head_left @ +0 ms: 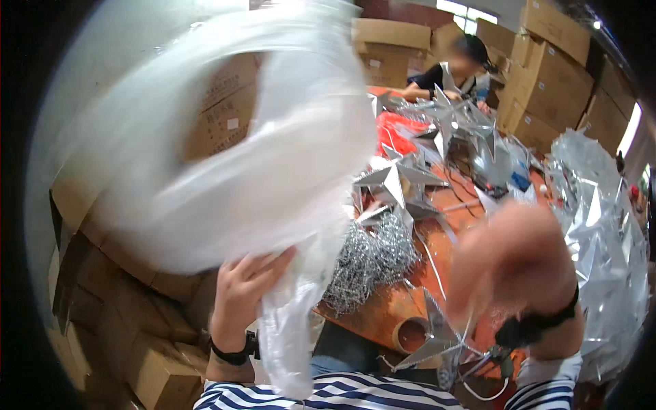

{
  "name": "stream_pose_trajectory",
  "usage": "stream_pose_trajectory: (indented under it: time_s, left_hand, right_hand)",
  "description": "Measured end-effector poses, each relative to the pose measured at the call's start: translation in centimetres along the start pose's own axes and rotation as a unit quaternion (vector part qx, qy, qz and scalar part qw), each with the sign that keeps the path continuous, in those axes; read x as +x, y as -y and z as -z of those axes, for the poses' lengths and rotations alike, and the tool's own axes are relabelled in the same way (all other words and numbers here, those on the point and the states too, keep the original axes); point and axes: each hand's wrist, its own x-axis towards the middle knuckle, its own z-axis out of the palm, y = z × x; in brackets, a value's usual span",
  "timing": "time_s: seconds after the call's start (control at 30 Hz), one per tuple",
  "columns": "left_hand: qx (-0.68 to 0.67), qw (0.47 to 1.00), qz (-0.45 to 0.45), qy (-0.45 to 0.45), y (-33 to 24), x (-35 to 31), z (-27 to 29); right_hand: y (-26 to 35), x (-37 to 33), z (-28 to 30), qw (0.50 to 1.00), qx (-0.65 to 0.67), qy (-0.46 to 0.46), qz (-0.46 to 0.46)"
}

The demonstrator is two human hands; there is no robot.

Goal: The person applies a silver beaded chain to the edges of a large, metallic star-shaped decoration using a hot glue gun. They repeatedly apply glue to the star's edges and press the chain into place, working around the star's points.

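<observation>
A large white translucent plastic bag (301,150), smeared by motion, billows up across the left and middle of the head view. My left hand (251,283) has its fingers curled round the lower part of the bag. Raised over the right of the table, my right hand (512,263) is too blurred to show its fingers clearly. Below it, a silver star ornament (434,335) with a white cord lies at the table's near edge. Bunched silver tinsel (369,263) sits to the right of the bag.
More silver stars (393,183) and red material (400,133) cover the orange table (437,256). Plastic-wrapped stars (601,266) are piled at the right. Cardboard boxes (550,89) stand behind and at lower left. Across the table, another person (458,72) works.
</observation>
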Motion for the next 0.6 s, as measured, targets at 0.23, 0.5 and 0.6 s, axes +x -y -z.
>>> stream_pose_trajectory:
  time_s: [0.23,0.5,0.6]
  left_hand:
    - [-0.063,0.996,-0.017,-0.068,-2.1,0.9,-0.5]
    - [-0.137,0.974,0.054,-0.173,-5.2,0.5,-2.4]
    - [-0.159,0.966,0.083,-0.184,-5.9,0.6,-2.3]
  right_hand:
    - [-0.9,3.5,-3.5,0.993,-0.118,0.011,-0.009]
    - [-2.4,-1.4,0.5,0.974,-0.208,0.037,-0.086]
    - [-3.1,-2.3,0.7,0.948,-0.274,0.035,-0.155]
